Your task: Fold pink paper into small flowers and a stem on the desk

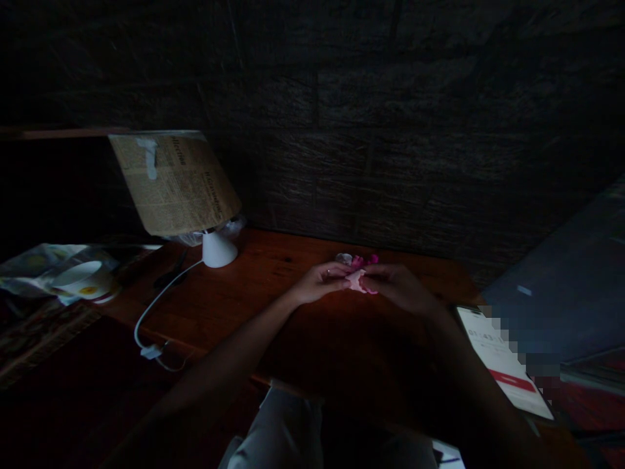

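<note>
Over the wooden table, a small crumpled pale pink piece [357, 281] sits between my two hands; it looks thin like paper or cloth, but I cannot tell which. The fingertips of my left hand [319, 283] pinch its left side. My right hand [399, 286] closes on its right side, with the fingertips partly hidden in the dim light. Just behind lie bright magenta pieces [366, 260], ruffled like petals, and a small whitish, see-through object [344, 258].
A white lamp [219, 251] with a newsprint shade [178, 182] stands on the left, its white cord [146, 316] reaching the table's front edge. Farther left is a white cup [88, 280]. A lit tablet [502, 361] lies at the right. The dark wall [342, 163] rises behind.
</note>
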The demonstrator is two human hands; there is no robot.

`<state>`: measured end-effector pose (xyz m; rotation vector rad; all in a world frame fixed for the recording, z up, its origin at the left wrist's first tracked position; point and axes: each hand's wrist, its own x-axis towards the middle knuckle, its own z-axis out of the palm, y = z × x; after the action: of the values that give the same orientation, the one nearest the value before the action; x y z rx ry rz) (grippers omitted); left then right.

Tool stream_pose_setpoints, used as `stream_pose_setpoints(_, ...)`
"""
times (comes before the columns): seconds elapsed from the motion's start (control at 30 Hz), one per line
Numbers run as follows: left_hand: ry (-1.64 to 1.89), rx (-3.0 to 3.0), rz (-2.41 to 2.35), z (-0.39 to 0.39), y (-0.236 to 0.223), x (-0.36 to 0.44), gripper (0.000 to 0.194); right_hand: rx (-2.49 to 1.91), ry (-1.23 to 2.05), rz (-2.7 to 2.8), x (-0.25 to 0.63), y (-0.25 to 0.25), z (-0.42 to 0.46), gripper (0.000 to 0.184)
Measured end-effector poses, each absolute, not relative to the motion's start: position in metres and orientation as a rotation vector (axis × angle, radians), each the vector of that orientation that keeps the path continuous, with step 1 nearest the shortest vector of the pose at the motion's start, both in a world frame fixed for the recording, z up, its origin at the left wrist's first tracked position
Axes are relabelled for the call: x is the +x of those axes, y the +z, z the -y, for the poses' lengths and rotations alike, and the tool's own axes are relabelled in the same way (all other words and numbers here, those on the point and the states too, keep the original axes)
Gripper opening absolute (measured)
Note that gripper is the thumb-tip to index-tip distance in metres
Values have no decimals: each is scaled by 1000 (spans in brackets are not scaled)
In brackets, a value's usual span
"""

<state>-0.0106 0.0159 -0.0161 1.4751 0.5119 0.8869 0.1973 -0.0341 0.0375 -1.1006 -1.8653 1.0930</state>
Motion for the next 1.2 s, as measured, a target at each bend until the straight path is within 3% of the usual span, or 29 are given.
stream_pose_setpoints(0.23, 919, 1503, -566, -22, -23, -12, 42, -1195, 1130, 1888, 198, 28, 30, 29)
stream_pose_setpoints(0.5, 921, 1499, -596, -21, -21, -15, 41, -1238, 882, 1973, 195, 29, 33, 33)
stream_pose_setpoints(0.8, 901, 1434, -609, -15, -5, -15, 42, -1086, 1065, 1659, 204, 35, 33, 41)
stream_pose_setpoints(1.2, 900, 1372, -553, -13, -3, -12, 45, -1242, 846, 1777, 191, 35, 36, 40)
